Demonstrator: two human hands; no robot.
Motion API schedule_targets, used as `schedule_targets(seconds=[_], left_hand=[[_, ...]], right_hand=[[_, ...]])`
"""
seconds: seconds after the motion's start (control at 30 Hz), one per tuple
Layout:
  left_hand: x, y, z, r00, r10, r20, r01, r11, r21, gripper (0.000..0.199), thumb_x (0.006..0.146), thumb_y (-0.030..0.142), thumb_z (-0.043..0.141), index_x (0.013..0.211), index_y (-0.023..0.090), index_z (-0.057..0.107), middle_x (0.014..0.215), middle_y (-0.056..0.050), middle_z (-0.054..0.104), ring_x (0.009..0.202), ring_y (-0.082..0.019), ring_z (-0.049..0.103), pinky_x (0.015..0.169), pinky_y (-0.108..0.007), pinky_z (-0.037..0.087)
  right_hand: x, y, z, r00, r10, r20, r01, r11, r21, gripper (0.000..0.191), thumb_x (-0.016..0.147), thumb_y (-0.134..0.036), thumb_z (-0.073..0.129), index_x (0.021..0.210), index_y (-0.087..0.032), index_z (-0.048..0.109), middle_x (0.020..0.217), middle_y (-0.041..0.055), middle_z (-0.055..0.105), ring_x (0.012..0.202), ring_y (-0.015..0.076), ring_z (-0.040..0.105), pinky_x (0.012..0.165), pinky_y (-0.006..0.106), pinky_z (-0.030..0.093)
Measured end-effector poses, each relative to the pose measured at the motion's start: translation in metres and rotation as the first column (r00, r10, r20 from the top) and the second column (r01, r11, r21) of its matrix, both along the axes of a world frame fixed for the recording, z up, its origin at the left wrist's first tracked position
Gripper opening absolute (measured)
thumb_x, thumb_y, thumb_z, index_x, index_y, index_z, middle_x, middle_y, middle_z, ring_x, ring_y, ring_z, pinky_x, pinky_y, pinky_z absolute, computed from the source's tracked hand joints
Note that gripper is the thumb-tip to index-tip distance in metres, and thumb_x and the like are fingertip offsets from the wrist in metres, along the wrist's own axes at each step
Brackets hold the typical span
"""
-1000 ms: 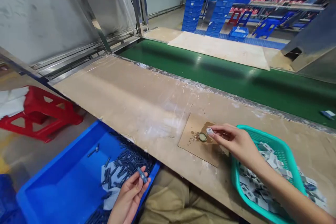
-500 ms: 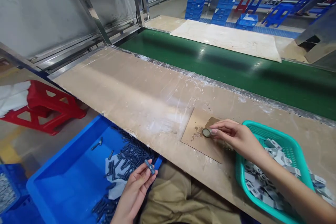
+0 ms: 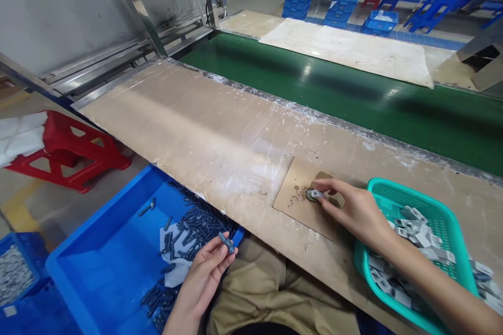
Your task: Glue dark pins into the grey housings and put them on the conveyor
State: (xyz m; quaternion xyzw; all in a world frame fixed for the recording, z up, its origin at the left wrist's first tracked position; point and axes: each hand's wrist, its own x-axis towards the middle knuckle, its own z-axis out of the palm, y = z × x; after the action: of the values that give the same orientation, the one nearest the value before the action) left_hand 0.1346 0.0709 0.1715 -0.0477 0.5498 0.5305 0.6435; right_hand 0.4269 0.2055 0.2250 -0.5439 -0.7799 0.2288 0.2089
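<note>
My left hand (image 3: 206,269) is closed on a small dark blue-grey rod-shaped part (image 3: 227,243), held above the near edge of the blue bin (image 3: 98,256). Many similar dark parts (image 3: 194,225) lie in that bin. At the table, my right hand (image 3: 356,212) pinches a small pale grey block-like piece (image 3: 317,193) over a small round dish (image 3: 308,195). The piece overlaps the dish; whether it touches the contents I cannot tell. Under the dish lies a brown board (image 3: 286,186) with wet spots. Beside my right forearm, a green basket (image 3: 416,191) holds many grey pieces (image 3: 422,235).
A green conveyor belt (image 3: 251,65) runs behind the tabletop (image 3: 188,125). A white sheet (image 3: 346,49) lies across its far side. To the left stand a red stool (image 3: 78,146) and a smaller blue bin (image 3: 33,251) of light parts. More grey pieces (image 3: 485,280) lie right of the basket.
A pale grey piece now shows in my right fingers over the dish; before, none was visible there. My left hand still holds the dark part. The view has shifted slightly.
</note>
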Motion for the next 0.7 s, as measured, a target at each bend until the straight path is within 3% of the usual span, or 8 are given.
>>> schedule_targets(seconds=[0.17,0.3,0.4,0.5,0.6,0.7], left_hand=[[0.005,0.002,0.006,0.999,-0.038,-0.010,0.039,0.999,0.029,0.035,0.051,0.009,0.087,0.083,0.009,0.073,0.076,-0.010,0.071,0.066,-0.017,0.068,0.063,-0.020,0.058],[0.029,0.011,0.019,0.995,-0.100,-0.029,0.103,0.991,0.090,0.040,0.049,0.020,0.089,0.082,0.006,0.073,0.076,-0.012,0.071,0.065,-0.017,0.067,0.061,-0.019,0.056],[0.060,0.025,0.030,0.989,-0.147,-0.008,0.146,0.974,0.175,0.039,0.052,0.025,0.088,0.082,0.006,0.073,0.075,-0.012,0.071,0.066,-0.016,0.066,0.063,-0.019,0.056],[0.093,0.042,0.039,0.986,-0.161,0.043,0.145,0.957,0.252,0.037,0.054,0.026,0.088,0.083,0.008,0.074,0.078,-0.011,0.072,0.066,-0.014,0.065,0.064,-0.019,0.055],[0.117,0.056,0.046,0.976,-0.196,0.094,0.158,0.937,0.311,0.035,0.055,0.027,0.087,0.083,0.009,0.074,0.080,-0.010,0.072,0.068,-0.014,0.065,0.067,-0.021,0.055],[0.128,0.063,0.049,0.966,-0.229,0.118,0.176,0.920,0.350,0.033,0.057,0.026,0.086,0.083,0.010,0.074,0.080,-0.009,0.072,0.068,-0.014,0.066,0.069,-0.022,0.055]], right_hand=[[0.000,0.000,0.000,1.000,0.018,-0.006,-0.018,1.000,-0.003,0.025,0.080,-0.030,0.051,0.100,-0.020,0.064,0.098,0.0079,0.071,0.089,0.0242,0.067,0.078,0.038,0.053],[-0.001,-0.002,0.013,0.982,-0.099,-0.162,0.082,0.991,-0.104,0.027,0.077,-0.036,0.060,0.098,-0.020,0.066,0.099,0.0088,0.071,0.084,0.0253,0.067,0.077,0.041,0.054],[-0.002,-0.006,0.026,0.873,-0.239,-0.426,0.105,0.944,-0.314,0.036,0.069,-0.041,0.073,0.095,-0.016,0.067,0.094,0.0116,0.071,0.086,0.0266,0.068,0.080,0.040,0.055],[-0.003,-0.015,0.039,0.761,-0.382,-0.525,0.089,0.862,-0.498,0.041,0.061,-0.038,0.081,0.092,-0.015,0.067,0.095,0.0126,0.071,0.087,0.0265,0.068,0.080,0.037,0.056],[-0.002,-0.025,0.047,0.708,-0.453,-0.543,0.093,0.821,-0.563,0.041,0.059,-0.036,0.084,0.091,-0.017,0.067,0.091,0.0112,0.072,0.086,0.0251,0.068,0.078,0.034,0.057],[0.002,-0.032,0.048,0.726,-0.418,-0.547,0.106,0.853,-0.511,0.039,0.061,-0.036,0.082,0.090,-0.017,0.066,0.088,0.0111,0.072,0.083,0.0252,0.069,0.076,0.035,0.057]])
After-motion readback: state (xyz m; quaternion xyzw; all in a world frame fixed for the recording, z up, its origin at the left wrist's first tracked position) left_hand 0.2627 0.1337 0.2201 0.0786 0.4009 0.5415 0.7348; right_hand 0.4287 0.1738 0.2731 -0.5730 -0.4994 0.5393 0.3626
